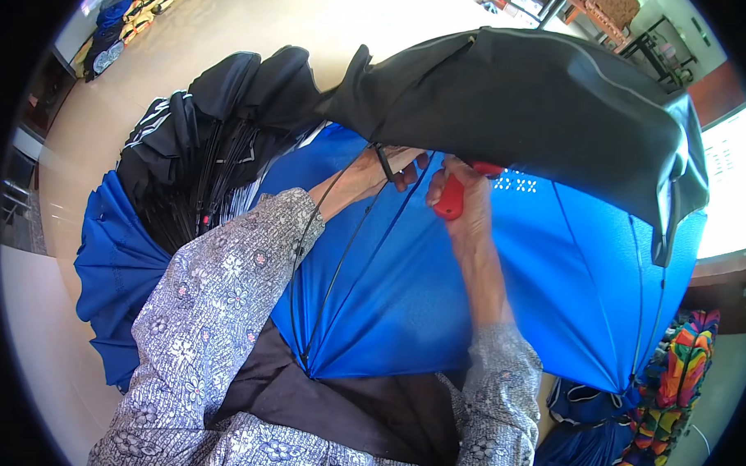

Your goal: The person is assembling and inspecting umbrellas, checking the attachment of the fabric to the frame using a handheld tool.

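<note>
A large open umbrella, with a bright blue inner side (403, 316) and a black cover (509, 98) folded over its far part, spreads across my lap. My left hand (387, 169) is at the black fabric's edge with its fingers curled around part of the umbrella. A short black bar (383, 163) lies across this hand, and thin dark ribs run down from near it. Close by on the right, my right hand (470, 191) is closed around a red-handled tool (450, 199). The tool's working end is hidden by my fingers and the black fabric.
Several folded black umbrellas (220, 137) with bare ribs lie to the left, beside dark blue pleated fabric (117, 265). Dark blue umbrellas (588, 438) and a multicoloured pile (685, 367) are at the lower right. Yellow and blue bundles (138, 15) rest on the floor at the far left.
</note>
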